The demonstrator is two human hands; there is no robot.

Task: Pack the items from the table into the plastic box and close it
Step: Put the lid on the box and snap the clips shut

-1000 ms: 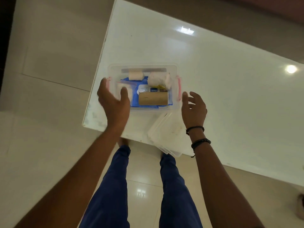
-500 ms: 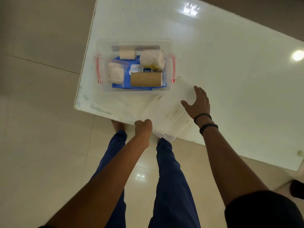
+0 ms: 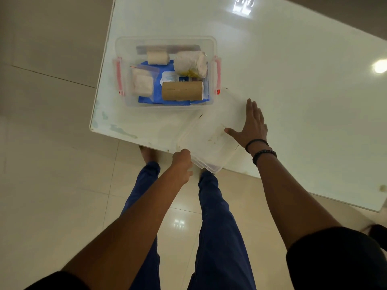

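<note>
A clear plastic box [image 3: 211,41] with pink side latches stands uncovered near the table's left corner. Inside lie a brown cardboard roll [image 3: 181,91], a blue pack [image 3: 165,69], a zip bag with white pads [image 3: 142,83], a small white roll [image 3: 157,57] and a wrapped white bundle [image 3: 189,62]. The clear lid [image 3: 209,130] lies flat in front of the box, jutting over the table's near edge. My left hand [image 3: 181,164] grips the lid's near-left edge. My right hand [image 3: 250,126] rests flat, fingers spread, on the lid's right side.
The white glossy table [image 3: 293,91] stretches away to the right with lamp reflections on it. Its near edge runs diagonally just in front of my legs. Beige floor tiles lie to the left and below.
My left hand left the box's left side and came down to the lid's near edge. My right hand slid onto the lid. The view shifted, so the box now appears farther from me.
</note>
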